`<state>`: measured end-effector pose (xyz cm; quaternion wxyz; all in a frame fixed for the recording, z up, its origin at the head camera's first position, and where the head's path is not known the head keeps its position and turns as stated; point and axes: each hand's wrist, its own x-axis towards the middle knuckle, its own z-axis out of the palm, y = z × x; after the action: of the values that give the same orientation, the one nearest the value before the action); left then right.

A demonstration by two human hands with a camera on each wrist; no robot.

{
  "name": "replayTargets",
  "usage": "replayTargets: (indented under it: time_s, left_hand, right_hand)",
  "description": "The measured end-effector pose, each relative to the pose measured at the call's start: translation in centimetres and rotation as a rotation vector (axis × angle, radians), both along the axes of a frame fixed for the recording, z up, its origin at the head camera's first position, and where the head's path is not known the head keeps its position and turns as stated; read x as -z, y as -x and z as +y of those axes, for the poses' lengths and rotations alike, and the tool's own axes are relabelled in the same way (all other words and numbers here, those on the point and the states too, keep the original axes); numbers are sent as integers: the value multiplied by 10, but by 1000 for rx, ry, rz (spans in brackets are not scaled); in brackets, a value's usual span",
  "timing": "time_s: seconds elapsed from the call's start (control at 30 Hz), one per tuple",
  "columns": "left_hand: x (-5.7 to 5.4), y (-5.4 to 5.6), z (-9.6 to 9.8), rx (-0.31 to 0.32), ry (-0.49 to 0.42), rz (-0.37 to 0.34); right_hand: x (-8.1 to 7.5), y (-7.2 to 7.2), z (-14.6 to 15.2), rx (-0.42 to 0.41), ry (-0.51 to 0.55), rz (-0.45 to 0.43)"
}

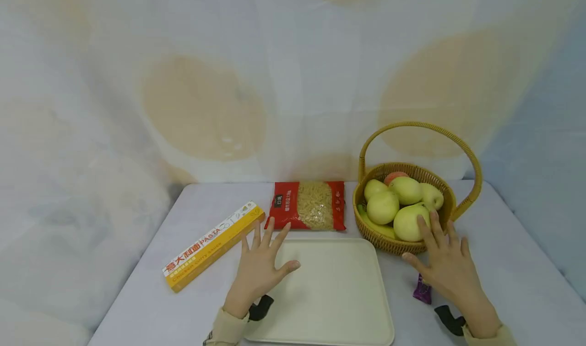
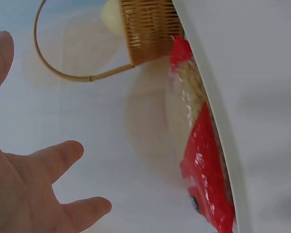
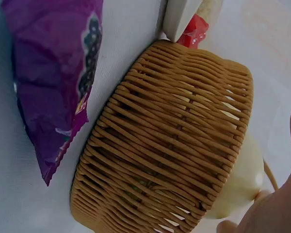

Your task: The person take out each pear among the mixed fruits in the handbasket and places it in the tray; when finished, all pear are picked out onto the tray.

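Note:
My left hand (image 1: pixel 258 272), fingers spread and holding nothing, hovers over the left side of a pale rectangular tray (image 1: pixel 334 290). Beyond its fingertips lies a red bag of pasta (image 1: pixel 316 206), also seen past the tray's rim in the left wrist view. My right hand (image 1: pixel 450 272) is likewise spread, in front of a wicker basket (image 3: pixel 160 136) of fruit. Its fingertips overlap a pale green fruit (image 1: pixel 409 224); whether they touch it I cannot tell. A small purple packet (image 1: pixel 422 291) lies below the right thumb, partly hidden by the hand.
A yellow and white pasta box (image 1: pixel 212 247) lies slantwise on the left of the white-covered table (image 1: pixel 142 295). The basket's tall arched handle (image 1: pixel 473 168) rises at the right. Patterned cloth (image 1: pixel 293 81) hangs behind the table.

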<state>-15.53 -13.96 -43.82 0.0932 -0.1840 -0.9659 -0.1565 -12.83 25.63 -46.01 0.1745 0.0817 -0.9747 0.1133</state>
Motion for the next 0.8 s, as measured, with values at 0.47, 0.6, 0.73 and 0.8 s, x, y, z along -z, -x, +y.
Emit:
replayTargets:
  time_s: [0.47, 0.6, 0.73, 0.8]
  left_hand:
    - [-18, 47, 102, 305, -108, -115]
    - [-19, 60, 132, 370, -149, -107]
    - [-20, 70, 159, 394, -219, -100]
    - [-20, 71, 171, 403, -277, -101]
  right_hand:
    - [4, 10, 15, 22, 109, -135]
    - [7, 14, 19, 31, 116, -157]
    - [10, 16, 24, 38, 145, -166]
    - [12, 15, 26, 47, 158, -179]
